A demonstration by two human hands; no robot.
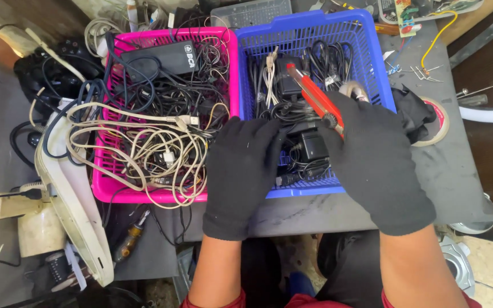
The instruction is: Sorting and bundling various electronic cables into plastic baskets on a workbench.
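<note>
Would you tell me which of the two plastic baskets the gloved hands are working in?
The blue basket, right of the pink basket; both hands reach into it.

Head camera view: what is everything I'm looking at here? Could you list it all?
Pink basket: one, left on the table, heaped with cables.
Cream cables: a tangle, spilling over the pink basket's front.
Black adapter: one, at the back of the pink basket.
Blue basket: one, right of the pink one, holding black cables and chargers.
Tape roll: one, pale, right of the blue basket.
Circuit board: one, green, top right.
Screwdriver: one, below the pink basket.
Table: one, dark grey.
Cutter: one, red, in the right hand.
Left hand: black glove, on the blue basket's cables.
Right hand: black glove, gripping the cutter.
</note>
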